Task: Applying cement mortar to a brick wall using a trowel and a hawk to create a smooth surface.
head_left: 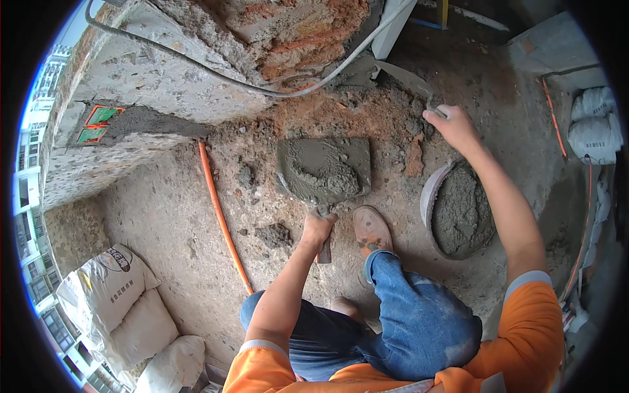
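Note:
My left hand [318, 226] is wrapped round the wooden handle of a mortar hawk [288, 154]. Wet grey mortar [334, 178] is heaped on the hawk's flat, square board. My right hand [453, 128] grips a trowel [407, 80] by its handle, farther out and to the right. The trowel's blade reaches left toward the foot of the rough wall, near a patch of grey mortar [357, 71]; whether it touches the wall, I cannot tell. A round tub [430, 196] full of mortar stands on the floor below my right forearm.
An orange conduit [218, 200] runs along the floor at left. A grey cable [223, 80] arcs across the broken wall. White sacks [118, 288] are piled at lower left, with more sacks [595, 124] at far right. Mortar clumps [274, 236] lie near my shoe [372, 229].

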The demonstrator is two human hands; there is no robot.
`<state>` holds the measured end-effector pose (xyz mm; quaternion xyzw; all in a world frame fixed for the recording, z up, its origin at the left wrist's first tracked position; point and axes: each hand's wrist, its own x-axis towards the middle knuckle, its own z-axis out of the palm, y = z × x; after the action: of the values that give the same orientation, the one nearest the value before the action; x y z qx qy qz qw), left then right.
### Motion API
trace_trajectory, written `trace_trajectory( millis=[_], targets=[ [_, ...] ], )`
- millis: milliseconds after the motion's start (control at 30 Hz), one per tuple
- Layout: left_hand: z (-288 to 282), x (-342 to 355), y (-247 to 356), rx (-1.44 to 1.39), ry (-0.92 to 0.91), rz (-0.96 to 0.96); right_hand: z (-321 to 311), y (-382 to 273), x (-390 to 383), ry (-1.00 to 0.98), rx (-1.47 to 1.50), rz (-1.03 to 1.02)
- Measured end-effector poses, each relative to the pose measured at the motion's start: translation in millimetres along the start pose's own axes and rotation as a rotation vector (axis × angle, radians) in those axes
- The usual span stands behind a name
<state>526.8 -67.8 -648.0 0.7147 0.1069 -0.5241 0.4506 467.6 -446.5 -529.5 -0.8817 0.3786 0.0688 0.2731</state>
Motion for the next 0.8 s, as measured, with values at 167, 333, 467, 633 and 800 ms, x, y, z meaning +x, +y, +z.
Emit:
trace_trajectory(
  millis=[167, 333, 467, 633, 800],
  targets=[
    [-1, 3, -7, 0.012, -0.003, 0.004, 5, -50, -1, 0.093, -0.364, -0.119],
    [-3, 7, -12, 0.016, 0.034, 0.030, -45, -55, 33, -0.140, -0.243, -0.067],
    [0, 9, -13, 0.002, 0.049, 0.034, -26, -35, -2, -0.119, 0.064, 0.134],
    [3, 9, -10, 0.046, 0.012, 0.030, 30, -38, -10, -0.058, -0.341, -0.117],
    [6, 12, -10, 0.008, 0.012, 0.025, 16, -97, 49, -0.154, -0.507, -0.220]
  ],
)
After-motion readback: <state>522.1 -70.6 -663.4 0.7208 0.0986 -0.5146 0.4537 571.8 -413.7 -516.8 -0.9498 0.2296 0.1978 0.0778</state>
